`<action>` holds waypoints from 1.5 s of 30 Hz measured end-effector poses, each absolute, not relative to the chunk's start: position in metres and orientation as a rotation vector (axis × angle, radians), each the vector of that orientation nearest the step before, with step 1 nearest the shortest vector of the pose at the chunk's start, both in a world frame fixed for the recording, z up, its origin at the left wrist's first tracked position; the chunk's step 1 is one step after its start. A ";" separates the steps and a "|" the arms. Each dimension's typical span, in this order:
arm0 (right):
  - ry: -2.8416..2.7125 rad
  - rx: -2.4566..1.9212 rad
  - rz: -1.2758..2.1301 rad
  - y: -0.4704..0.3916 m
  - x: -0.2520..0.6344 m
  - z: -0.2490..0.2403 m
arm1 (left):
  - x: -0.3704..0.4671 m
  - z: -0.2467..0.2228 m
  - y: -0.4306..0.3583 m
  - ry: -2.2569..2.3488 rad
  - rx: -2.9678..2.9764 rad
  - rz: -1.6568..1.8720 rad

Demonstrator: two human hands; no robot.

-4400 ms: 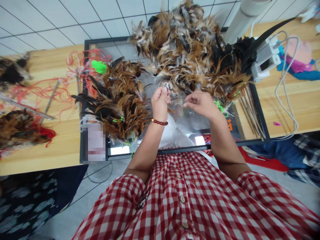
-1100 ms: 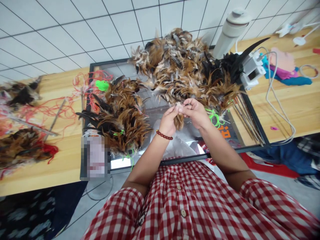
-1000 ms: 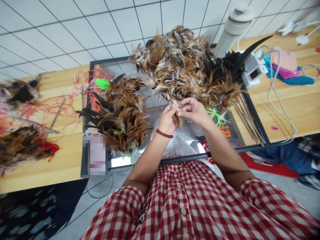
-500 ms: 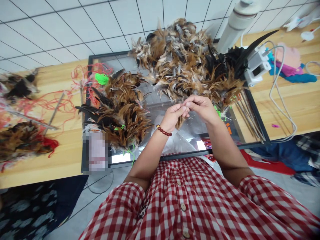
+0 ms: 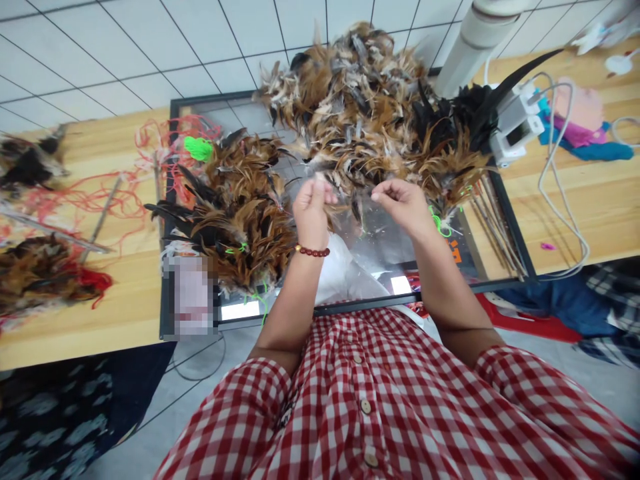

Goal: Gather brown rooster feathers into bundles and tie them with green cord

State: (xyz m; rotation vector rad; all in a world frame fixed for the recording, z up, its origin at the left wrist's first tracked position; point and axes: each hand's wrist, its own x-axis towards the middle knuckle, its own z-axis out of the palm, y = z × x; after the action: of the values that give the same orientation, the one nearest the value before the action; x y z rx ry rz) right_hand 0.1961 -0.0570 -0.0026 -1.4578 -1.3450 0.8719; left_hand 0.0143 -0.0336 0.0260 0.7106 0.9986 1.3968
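My left hand (image 5: pixel 313 208), with a dark red bead bracelet (image 5: pixel 313 251) at its wrist, is raised over the glass top with its fingers curled in. What those fingers hold, if anything, is hidden. To its right, my right hand (image 5: pixel 404 203) has thumb and forefinger pinched together; anything between them is too small to make out. A gap separates the two hands. Just beyond them lies a large heap of brown and black feathers (image 5: pixel 350 107). Left of my left hand is a second pile of brown feathers (image 5: pixel 250 220), with green string on it.
The black-framed glass top (image 5: pixel 370 303) rests on a wooden table (image 5: pixel 575 207). Thin sticks (image 5: pixel 497 227) lie at its right, near a white power adapter (image 5: pixel 517 127) with cables. Red string (image 5: pixel 100 200) is tangled at the left, by a bright green string bundle (image 5: pixel 199 148).
My hands were together and have moved apart, the left one up and to the left, the right one slightly up. A brown feather tuft below them no longer shows there.
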 end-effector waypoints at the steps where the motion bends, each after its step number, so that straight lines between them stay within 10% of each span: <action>1: -1.443 -1.516 0.868 -0.058 0.195 -0.003 | 0.012 0.029 -0.030 1.007 0.624 1.471; 14: -2.165 -1.786 0.782 -0.071 0.198 0.014 | 0.016 0.018 -0.029 1.097 0.656 1.525; 45: -1.619 -1.389 0.451 -0.079 0.191 0.010 | 0.037 -0.005 -0.052 0.904 1.097 0.983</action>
State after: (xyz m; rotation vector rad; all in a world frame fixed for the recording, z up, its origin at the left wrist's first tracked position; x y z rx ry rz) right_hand 0.1907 -0.0791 0.0100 -1.3888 -1.6187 0.4508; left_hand 0.0369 -0.0517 -0.0048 1.0972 0.9041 0.9829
